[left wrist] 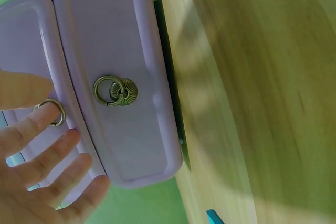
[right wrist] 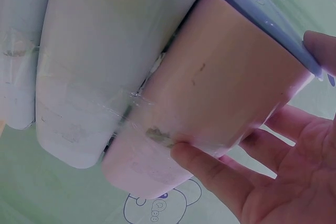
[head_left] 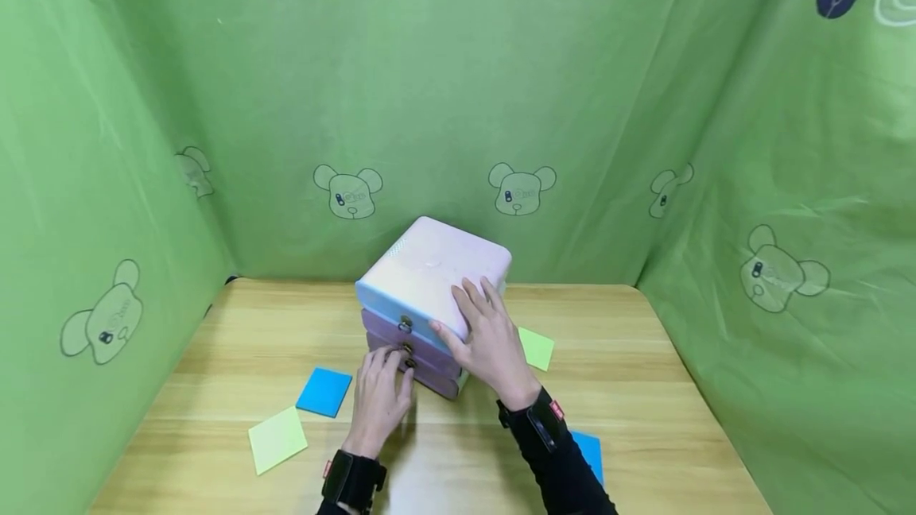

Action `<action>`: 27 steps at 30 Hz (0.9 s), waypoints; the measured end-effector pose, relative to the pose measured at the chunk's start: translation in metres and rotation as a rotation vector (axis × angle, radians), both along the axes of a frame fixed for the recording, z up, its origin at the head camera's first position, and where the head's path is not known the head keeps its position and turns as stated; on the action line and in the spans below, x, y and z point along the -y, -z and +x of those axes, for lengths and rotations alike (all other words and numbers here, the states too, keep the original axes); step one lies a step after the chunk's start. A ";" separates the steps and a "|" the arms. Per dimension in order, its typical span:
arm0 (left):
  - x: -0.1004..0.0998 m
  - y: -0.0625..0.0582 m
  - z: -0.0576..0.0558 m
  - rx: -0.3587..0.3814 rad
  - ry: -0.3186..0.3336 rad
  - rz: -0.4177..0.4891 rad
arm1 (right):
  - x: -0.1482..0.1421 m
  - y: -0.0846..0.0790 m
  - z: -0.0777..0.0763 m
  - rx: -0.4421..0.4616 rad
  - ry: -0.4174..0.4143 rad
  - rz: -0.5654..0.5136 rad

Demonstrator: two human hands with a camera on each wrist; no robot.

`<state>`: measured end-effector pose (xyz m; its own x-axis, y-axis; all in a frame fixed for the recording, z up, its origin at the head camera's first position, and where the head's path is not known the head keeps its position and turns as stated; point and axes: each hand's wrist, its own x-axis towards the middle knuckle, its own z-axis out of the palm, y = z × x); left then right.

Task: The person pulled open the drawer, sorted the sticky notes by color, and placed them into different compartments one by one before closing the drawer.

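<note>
A small chest of drawers (head_left: pixel 422 261) with a pale pink top stands turned at an angle on the table. Its upper front is light blue and the two lower drawer fronts (left wrist: pixel 115 30) are purple, with brass ring pulls. My left hand (head_left: pixel 377 400) is at the middle drawer, its index fingertip on the ring pull (left wrist: pixel 62 113) and the other fingers spread straight. The bottom drawer's ring pull (left wrist: pixel 108 91) is untouched. My right hand (head_left: pixel 490 340) rests on the top near its right edge, thumb at the blue front edge, fingers spread.
Left of the chest, a blue square (head_left: pixel 324 393) and a yellow-green square (head_left: pixel 277 440) lie on the wooden table (head_left: pixel 644 388). On the right are another yellow-green square (head_left: pixel 537 348) and a blue one (head_left: pixel 591 455) partly behind my right sleeve. Green cloth (head_left: pixel 429 102) surrounds the table.
</note>
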<state>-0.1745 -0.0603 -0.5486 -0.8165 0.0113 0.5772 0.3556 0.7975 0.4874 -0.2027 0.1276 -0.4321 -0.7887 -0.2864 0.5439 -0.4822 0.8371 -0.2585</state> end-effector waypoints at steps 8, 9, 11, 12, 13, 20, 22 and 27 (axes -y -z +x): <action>0.001 -0.003 -0.001 0.056 0.009 0.027 | 0.000 -0.001 0.000 -0.015 -0.005 -0.003; 0.001 -0.003 -0.001 0.062 0.009 0.032 | 0.000 -0.001 0.000 -0.016 -0.006 -0.002; 0.002 -0.004 0.000 0.074 0.005 0.040 | 0.000 -0.001 0.000 -0.015 -0.003 -0.002; 0.002 -0.005 0.000 0.077 0.004 0.044 | 0.000 -0.001 0.000 -0.016 -0.001 -0.004; 0.002 -0.005 0.000 0.076 0.002 0.047 | 0.000 -0.002 -0.001 -0.018 0.000 -0.005; 0.005 -0.007 0.007 0.128 -0.019 0.073 | -0.001 0.000 -0.001 -0.009 0.006 -0.015; 0.006 -0.008 0.011 0.158 -0.025 0.079 | -0.001 0.001 0.000 -0.002 0.006 -0.019; 0.010 -0.009 0.015 0.191 -0.034 0.085 | 0.000 0.000 -0.001 0.007 -0.001 -0.022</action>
<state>-0.1599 -0.0698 -0.5398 -0.9102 -0.0606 0.4097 0.2237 0.7605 0.6096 -0.2041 0.1279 -0.4321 -0.7923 -0.2750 0.5447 -0.4811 0.8306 -0.2805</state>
